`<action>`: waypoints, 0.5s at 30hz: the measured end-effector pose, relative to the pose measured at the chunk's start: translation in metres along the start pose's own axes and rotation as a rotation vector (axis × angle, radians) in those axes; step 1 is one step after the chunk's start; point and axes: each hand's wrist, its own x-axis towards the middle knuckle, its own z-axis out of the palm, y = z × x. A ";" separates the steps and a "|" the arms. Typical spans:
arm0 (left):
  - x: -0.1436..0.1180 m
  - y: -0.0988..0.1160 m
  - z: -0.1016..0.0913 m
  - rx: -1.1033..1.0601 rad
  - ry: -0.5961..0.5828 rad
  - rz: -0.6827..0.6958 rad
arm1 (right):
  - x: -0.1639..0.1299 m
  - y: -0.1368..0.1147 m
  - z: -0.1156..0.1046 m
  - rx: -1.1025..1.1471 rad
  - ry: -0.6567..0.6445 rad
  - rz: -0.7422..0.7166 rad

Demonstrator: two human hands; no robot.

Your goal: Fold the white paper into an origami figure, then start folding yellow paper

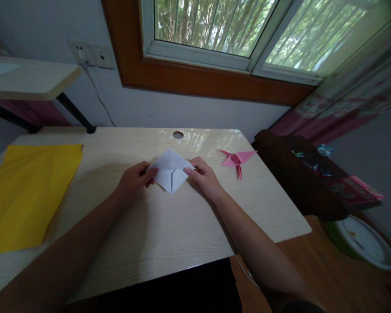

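A folded white paper square [170, 170] lies diamond-wise on the pale wooden table [156, 230], with creases and flaps meeting near its middle. My left hand [135, 180] pinches its left corner with thumb and fingertips. My right hand [203, 176] presses on its right corner, fingers bent over the edge. Both forearms reach in from the near edge of the table.
A pink folded paper figure [236, 159] lies to the right of my right hand. A large yellow sheet [22, 191] covers the table's left side. A cable hole [178, 134] sits at the back. A dark side table [299, 174] and a white-lidded bin [365, 241] stand to the right.
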 end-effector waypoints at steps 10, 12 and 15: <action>0.001 0.004 0.003 -0.275 -0.045 -0.143 | -0.004 0.004 0.008 0.269 -0.156 0.279; 0.002 0.004 0.004 -0.330 -0.076 -0.145 | -0.004 0.006 0.009 0.345 -0.172 0.301; 0.002 0.003 0.006 -0.380 -0.098 -0.129 | -0.002 0.009 0.010 0.418 -0.149 0.326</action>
